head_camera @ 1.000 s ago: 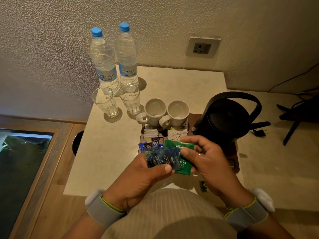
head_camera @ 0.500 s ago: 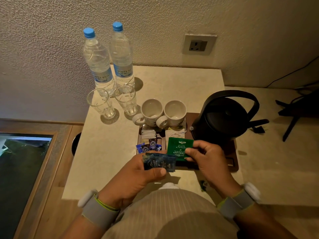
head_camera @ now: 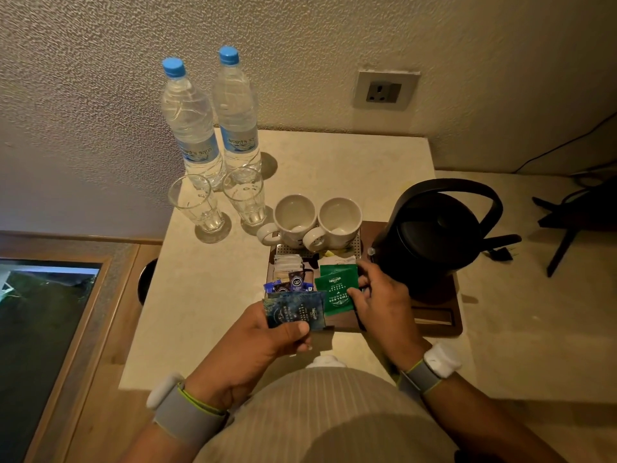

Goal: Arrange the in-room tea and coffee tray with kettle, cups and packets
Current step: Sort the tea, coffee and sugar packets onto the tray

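One head-worn wide-angle camera looks forward and steeply down from above the person's chest. The kettle (head_camera: 430, 238) sits right of centre at close range; the wall socket (head_camera: 384, 91) lies beyond the kettle, near the top.

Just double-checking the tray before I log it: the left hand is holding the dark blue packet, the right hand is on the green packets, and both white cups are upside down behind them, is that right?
Not quite. In the head view the two white cups stand upright, mouths open upward. The rest holds: the left hand holds the dark blue packet, and the right hand is on the green packets.
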Demonstrator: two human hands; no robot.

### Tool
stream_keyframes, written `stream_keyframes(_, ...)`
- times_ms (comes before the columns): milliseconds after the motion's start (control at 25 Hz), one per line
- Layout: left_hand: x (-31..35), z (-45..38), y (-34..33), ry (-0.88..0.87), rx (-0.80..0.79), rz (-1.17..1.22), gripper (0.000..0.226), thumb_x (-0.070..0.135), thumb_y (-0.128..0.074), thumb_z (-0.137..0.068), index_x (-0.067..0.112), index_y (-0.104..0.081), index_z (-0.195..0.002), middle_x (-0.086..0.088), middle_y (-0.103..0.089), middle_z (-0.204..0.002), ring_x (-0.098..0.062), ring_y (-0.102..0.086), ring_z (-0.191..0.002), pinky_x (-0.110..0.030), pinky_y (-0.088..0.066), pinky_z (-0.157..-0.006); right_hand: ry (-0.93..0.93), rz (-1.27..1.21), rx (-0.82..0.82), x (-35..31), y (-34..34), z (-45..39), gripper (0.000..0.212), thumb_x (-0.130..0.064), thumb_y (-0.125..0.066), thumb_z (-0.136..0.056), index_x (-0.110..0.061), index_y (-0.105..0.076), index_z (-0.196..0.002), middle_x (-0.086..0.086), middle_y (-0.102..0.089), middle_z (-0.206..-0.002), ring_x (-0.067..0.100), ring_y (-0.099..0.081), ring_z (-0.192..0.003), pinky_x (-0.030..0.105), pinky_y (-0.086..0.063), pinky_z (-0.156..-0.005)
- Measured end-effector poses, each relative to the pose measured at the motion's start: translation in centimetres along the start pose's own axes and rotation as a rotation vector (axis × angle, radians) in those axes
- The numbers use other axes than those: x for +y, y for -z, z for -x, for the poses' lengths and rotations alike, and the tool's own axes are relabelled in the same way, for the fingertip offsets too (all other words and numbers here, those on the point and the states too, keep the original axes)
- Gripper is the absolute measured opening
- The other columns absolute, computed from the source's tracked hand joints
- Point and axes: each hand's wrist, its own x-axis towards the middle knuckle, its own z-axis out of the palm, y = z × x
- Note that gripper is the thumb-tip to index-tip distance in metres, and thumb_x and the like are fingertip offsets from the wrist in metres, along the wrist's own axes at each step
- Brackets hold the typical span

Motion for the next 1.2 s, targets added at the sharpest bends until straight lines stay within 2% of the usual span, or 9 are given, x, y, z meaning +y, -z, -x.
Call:
stream_keyframes(200,-0.4,0.0,-0.5,0.023,-0.007,0.005,0.029,0.009,-0.079,-0.09,-0.002,-0.071,-0.115,-0.019,-0.071,-0.089,-0.027,-0.068,-0.082,-0.033,-0.06,-0.073,0.004,0.052,-0.042,-0.9,0.8,1.4,0.081,-0.021,-0.083,-0.088,-0.032,-0.038,-0.154,-0.018,-0.042,-0.123,-0.001,-0.057,-0.098,-0.008,-0.042,-0.07)
stream_keyframes(320,-0.5,-0.1,-1.3,0.048,0.04,0.002,0.022,0.007,-0.066,-0.099,0.008,-0.07,-0.121,-0.011,-0.072,-0.086,-0.019,-0.07,-0.077,-0.028,-0.06,-0.067,0.001,-0.121,-0.028,-1.3,2.6,2.9,0.048,-0.022,-0.074,-0.095,-0.035,-0.057,-0.138,-0.014,-0.062,-0.11,0.005,-0.066,-0.081,0.015,-0.058,-0.066)
stream_keyframes(440,-0.4,-0.4,-2.4,0.037,0.007,-0.005,0.027,0.006,-0.063,-0.101,0.008,-0.065,-0.128,-0.006,-0.074,-0.086,-0.017,-0.068,-0.074,-0.027,-0.057,-0.063,-0.1,-0.492,-0.274,-2.6,5.2,4.1,0.026,-0.028,-0.066,-0.1,-0.039,-0.069,-0.123,0.005,-0.073,-0.095,0.021,-0.072,-0.078,0.039,-0.064,-0.065)
stream_keyframes(560,-0.1,-0.8,-3.5,-0.004,-0.054,-0.117,0.033,0.007,-0.069,-0.098,0.013,-0.066,-0.131,-0.008,-0.077,-0.094,-0.018,-0.068,-0.074,-0.027,-0.057,-0.061,-0.114,-0.67,-0.434,-4.0,5.9,5.1,0.025,-0.029,-0.071,-0.096,-0.036,-0.071,-0.12,0.01,-0.075,-0.099,0.025,-0.072,-0.076,0.032,-0.06,-0.062)
stream_keyframes(800,-1.3,-1.1,-4.8,-0.161,0.054,-0.18,0.018,0.007,-0.067,-0.1,0.015,-0.069,-0.117,-0.013,-0.077,-0.095,-0.023,-0.074,-0.082,-0.034,-0.062,-0.075,-0.241,-0.657,-0.265,-2.9,5.6,5.3,0.02,-0.01,-0.071,-0.098,-0.021,-0.069,-0.114,0.008,-0.08,-0.096,0.026,-0.076,-0.076,0.033,-0.061,-0.058)
stream_keyframes(920,-1.9,-0.7,-4.6,-0.228,0.087,-0.447,0.014,0.01,-0.06,-0.105,0.017,-0.072,-0.107,-0.009,-0.076,-0.081,-0.022,-0.076,-0.075,-0.04,-0.063,-0.075,-0.24,-0.516,-0.318,-2.3,6.0,6.0,0.04,-0.016,-0.078,-0.092,-0.027,-0.06,-0.126,0.003,-0.08,-0.099,0.018,-0.078,-0.08,0.036,-0.062,-0.059)
stream_keyframes(1000,-2.0,-0.3,-4.6,-0.375,0.125,-0.821,0.014,0.014,-0.061,-0.105,0.021,-0.073,-0.107,-0.001,-0.075,-0.076,-0.013,-0.073,-0.069,-0.039,-0.063,-0.073,-0.057,-0.133,-0.259,-1.4,6.5,6.5,0.05,-0.026,-0.081,-0.09,-0.037,-0.06,-0.134,-0.009,-0.077,-0.103,0.001,-0.073,-0.082,0.022,-0.059,-0.066)
stream_keyframes(1080,-1.7,-0.1,-4.9,-0.531,0.145,-1.114,0.015,0.016,-0.063,-0.104,0.021,-0.074,-0.112,0.004,-0.075,-0.083,-0.01,-0.071,-0.073,-0.037,-0.06,-0.074,0.131,0.057,-0.182,-1.0,6.7,6.6,0.033,-0.029,-0.08,-0.09,-0.032,-0.071,-0.122,-0.018,-0.069,-0.099,-0.002,-0.065,-0.084,0.015,-0.051,-0.07)
stream_keyframes(1200,-1.0,-0.4,-5.9,-0.559,0.139,-1.315,0.026,0.018,-0.06,-0.105,0.019,-0.07,-0.13,-0.004,-0.076,-0.114,-0.021,-0.072,-0.1,-0.035,-0.057,-0.089,0.094,-0.029,-0.166,-0.6,5.9,6.5,0.011,-0.022,-0.081,-0.09,-0.03,-0.077,-0.097,-0.02,-0.065,-0.078,-0.002,-0.063,-0.077,0.007,-0.043,-0.061)
